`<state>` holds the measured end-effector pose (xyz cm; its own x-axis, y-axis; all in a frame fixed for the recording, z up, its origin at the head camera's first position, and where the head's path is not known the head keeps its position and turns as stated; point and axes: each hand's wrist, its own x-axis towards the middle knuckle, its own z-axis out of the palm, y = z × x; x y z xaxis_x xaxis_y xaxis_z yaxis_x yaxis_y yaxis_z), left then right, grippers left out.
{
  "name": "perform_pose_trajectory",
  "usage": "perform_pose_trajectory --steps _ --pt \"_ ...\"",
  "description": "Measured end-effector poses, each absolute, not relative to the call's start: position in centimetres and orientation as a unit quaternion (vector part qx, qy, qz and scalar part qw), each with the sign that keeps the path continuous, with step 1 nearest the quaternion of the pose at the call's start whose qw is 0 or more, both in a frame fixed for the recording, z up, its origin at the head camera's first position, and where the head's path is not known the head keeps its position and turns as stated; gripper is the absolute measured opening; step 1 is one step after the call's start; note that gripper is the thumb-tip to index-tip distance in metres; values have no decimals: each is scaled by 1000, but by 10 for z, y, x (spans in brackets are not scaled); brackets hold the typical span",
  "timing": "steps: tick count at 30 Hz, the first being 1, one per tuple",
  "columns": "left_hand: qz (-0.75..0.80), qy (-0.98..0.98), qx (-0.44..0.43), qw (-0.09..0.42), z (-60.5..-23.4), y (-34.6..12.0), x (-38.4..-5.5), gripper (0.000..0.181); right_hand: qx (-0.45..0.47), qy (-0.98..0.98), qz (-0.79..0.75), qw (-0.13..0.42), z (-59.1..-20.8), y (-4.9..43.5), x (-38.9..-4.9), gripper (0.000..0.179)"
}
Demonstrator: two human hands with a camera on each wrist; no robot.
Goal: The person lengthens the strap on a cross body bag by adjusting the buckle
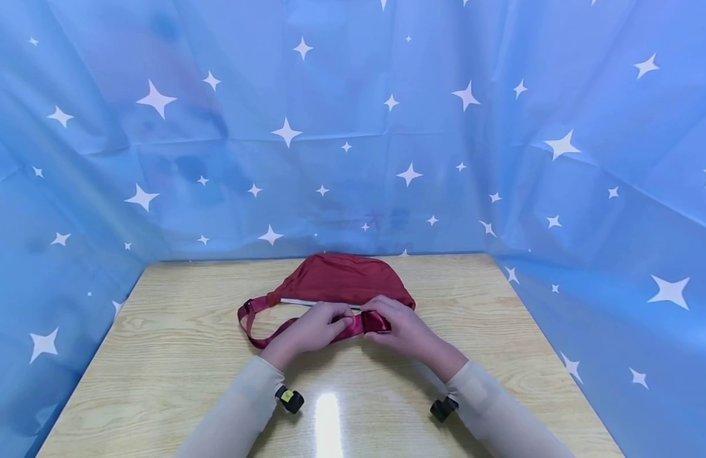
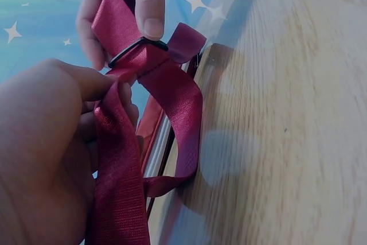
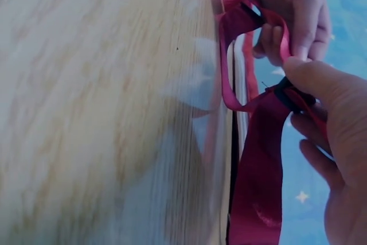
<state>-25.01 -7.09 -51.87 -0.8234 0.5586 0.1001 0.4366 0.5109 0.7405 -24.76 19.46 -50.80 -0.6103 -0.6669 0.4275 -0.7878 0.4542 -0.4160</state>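
A dark red waist bag (image 1: 353, 278) lies on the table with its flat zipped edge toward me. Its red strap (image 1: 261, 340) loops out at the left and runs along the near side into both hands. My left hand (image 1: 317, 327) pinches the strap between thumb and fingers. Just to its right, my right hand (image 1: 401, 327) grips the strap at a black slide buckle (image 3: 285, 94), thumb on top. In the left wrist view the strap (image 2: 120, 164) passes through the left fingers up to the buckle. The right palm is partly hidden by the strap.
The light wood table (image 1: 175, 356) extends around the bag on all sides. A blue curtain with white stars (image 1: 341, 127) hangs behind the table and along both sides. A second black strap adjuster (image 1: 248, 306) sits on the loop's left end.
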Motion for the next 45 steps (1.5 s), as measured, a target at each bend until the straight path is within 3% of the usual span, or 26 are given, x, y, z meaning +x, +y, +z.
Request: perform_pose_trajectory --steps 12,21,30,36,41,45 --pt "411 860 292 72 -516 -66 -250 16 424 -858 274 98 -504 192 -246 60" --pt "387 876 284 38 -520 -57 -250 24 452 -844 265 117 -506 188 -248 61" --pt "453 849 252 98 -525 -62 -250 24 430 -855 262 125 -514 189 -246 78" --pt "424 865 256 84 -523 -63 -245 11 420 -860 267 117 -513 189 -243 78" --pt "362 891 269 48 -521 -62 -239 45 403 -866 277 104 -506 188 -241 74" --pt "305 910 280 6 -522 -59 -238 55 395 -873 274 86 -502 189 -241 71"
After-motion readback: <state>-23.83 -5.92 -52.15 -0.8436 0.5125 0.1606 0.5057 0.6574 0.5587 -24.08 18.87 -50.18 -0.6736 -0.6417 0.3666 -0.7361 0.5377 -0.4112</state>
